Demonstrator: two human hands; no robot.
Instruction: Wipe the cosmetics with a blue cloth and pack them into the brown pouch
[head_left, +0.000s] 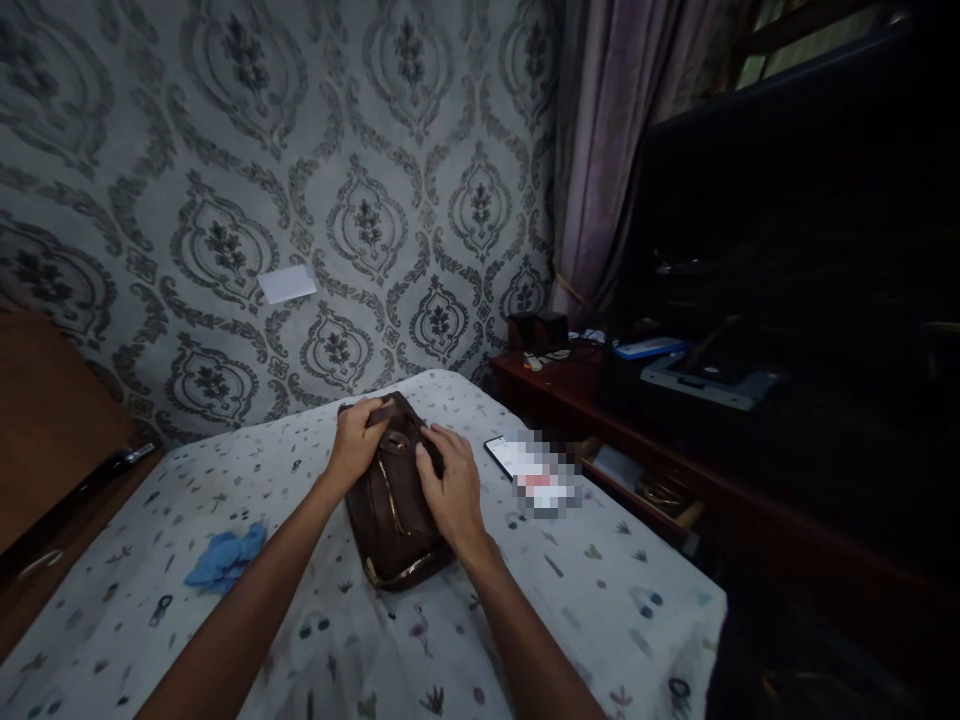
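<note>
A dark brown leather bag [389,508] with gold-coloured zips lies on the patterned white cloth [330,660]. At its far end, my left hand [355,440] is closed on a short brown strap. My right hand [452,483] rests along the bag's right side, thumb on top and fingers bent over the edge; what its fingertips grip, if anything, is hidden. To the right lies a phone [504,455] with a lit screen, partly pixelated. A crumpled blue cloth [225,556] sits left of my left forearm.
Patterned wallpaper [367,225] rises behind the covered surface. On the right stand a dark red desk [544,377], an open drawer [641,490] and a large dark screen [787,220]. A brown board [60,420] stands at the left edge.
</note>
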